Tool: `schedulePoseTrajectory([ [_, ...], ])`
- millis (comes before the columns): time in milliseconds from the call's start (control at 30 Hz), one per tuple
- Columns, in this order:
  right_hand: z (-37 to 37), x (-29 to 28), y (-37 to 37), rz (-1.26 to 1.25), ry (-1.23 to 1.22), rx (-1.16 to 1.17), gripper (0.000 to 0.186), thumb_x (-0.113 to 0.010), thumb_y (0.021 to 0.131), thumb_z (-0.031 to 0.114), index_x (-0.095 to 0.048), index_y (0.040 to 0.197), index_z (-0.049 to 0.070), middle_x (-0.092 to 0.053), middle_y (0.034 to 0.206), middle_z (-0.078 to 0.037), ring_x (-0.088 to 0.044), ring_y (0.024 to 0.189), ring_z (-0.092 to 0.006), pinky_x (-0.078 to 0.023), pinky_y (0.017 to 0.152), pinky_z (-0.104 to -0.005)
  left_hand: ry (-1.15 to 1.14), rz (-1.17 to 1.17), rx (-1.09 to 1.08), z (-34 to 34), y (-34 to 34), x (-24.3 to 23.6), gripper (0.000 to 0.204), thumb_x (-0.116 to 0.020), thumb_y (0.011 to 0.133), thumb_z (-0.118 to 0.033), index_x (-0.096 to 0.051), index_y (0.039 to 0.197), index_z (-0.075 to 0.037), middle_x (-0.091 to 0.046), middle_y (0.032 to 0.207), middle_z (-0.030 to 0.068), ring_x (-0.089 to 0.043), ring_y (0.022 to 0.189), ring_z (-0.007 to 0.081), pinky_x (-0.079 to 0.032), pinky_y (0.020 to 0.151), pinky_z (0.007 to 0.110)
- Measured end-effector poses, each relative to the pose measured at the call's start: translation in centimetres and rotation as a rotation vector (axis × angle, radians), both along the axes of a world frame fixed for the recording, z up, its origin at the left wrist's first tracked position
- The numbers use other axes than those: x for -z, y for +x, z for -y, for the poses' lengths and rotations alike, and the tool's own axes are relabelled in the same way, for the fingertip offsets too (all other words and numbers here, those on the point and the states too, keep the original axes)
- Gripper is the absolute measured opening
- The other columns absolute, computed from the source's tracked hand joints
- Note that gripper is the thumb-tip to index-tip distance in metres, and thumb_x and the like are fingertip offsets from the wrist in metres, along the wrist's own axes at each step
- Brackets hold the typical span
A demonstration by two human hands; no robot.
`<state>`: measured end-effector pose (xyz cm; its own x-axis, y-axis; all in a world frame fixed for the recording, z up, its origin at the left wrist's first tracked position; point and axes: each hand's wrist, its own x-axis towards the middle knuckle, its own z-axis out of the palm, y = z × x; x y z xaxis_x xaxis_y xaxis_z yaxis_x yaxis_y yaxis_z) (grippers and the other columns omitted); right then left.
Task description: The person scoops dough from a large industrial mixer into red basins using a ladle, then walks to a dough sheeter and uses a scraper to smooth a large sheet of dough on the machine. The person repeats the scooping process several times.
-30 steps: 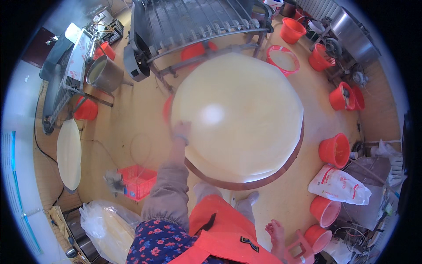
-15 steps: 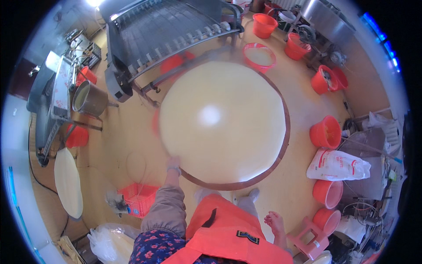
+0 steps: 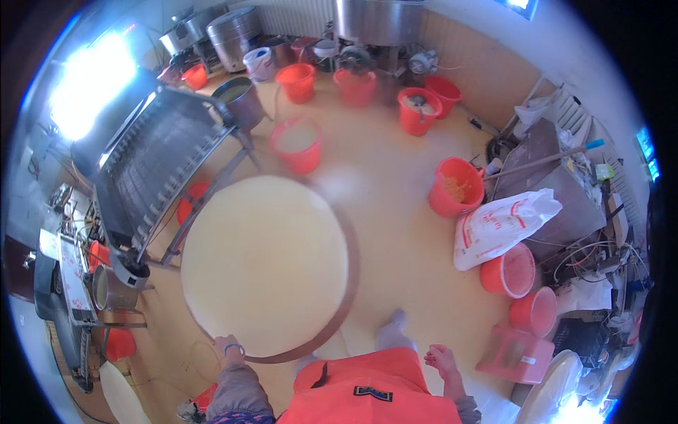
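Here, large round pale-yellow tray (image 3: 265, 265), brown rim, left hand (image 3: 227, 346) gripping its near edge

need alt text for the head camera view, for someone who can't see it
Seen from above, a person in an orange apron grips the near rim of a large round tray of pale yellow material with the left hand; the right hand hangs free. Orange buckets and a white sack stand on the tan floor.

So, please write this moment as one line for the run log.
left hand: grips rim of round tray | tray: covered by pale sheet, tilted above floor | right hand: open, free
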<state>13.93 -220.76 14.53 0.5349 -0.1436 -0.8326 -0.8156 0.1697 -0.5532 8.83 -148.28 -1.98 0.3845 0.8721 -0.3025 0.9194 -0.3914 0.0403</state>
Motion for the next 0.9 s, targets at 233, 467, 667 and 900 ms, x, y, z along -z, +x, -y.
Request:
schedulePoseTrajectory([
  [233,14.3,-3.2,8.4,0.033,-0.045,-0.015,0.028,-0.057,0.085,0.025,-0.055,0.100,0.002,-0.056,0.083,-0.006,-0.060,0.073,-0.0185,-0.053,0.063,-0.0303,0.160,-0.179,0.268,19.7,9.4,-4.8,0.020,-0.053,0.084,-0.023,-0.066,0.090,-0.009,-0.066,0.092,0.0106,-0.064,0.085,0.0247,-0.049,0.072,0.037],
  [467,16.8,-4.1,22.6,0.099,0.052,0.028,0.035,-0.050,0.089,0.036,-0.056,0.096,0.002,-0.057,0.083,-0.008,-0.060,0.074,-0.0186,-0.052,0.064,-0.0310,-0.191,0.328,0.154,34.0,25.6,-13.3,0.041,-0.047,0.087,-0.034,-0.061,0.074,0.002,-0.062,0.081,0.0210,-0.060,0.077,0.0331,-0.047,0.070,0.041],
  [667,17.5,-2.4,38.1,0.167,0.097,0.003,0.039,-0.047,0.091,0.039,-0.056,0.095,0.002,-0.059,0.085,-0.009,-0.061,0.072,-0.0182,-0.052,0.062,-0.0305,0.166,0.814,0.441,38.4,41.0,-8.1,0.024,-0.060,0.081,-0.021,-0.059,0.089,0.002,-0.059,0.077,0.0171,-0.058,0.081,0.0323,-0.047,0.069,0.041],
  [900,17.0,-0.7,61.5,0.167,0.045,0.063,0.038,-0.047,0.092,0.041,-0.056,0.095,0.004,-0.056,0.077,-0.005,-0.058,0.065,-0.0164,-0.051,0.058,-0.0304,-0.957,0.476,-0.058,40.3,66.6,-4.8,0.032,-0.059,0.077,-0.014,-0.054,0.106,-0.001,-0.059,0.079,0.0124,-0.060,0.067,0.0234,-0.050,0.059,0.036],
])
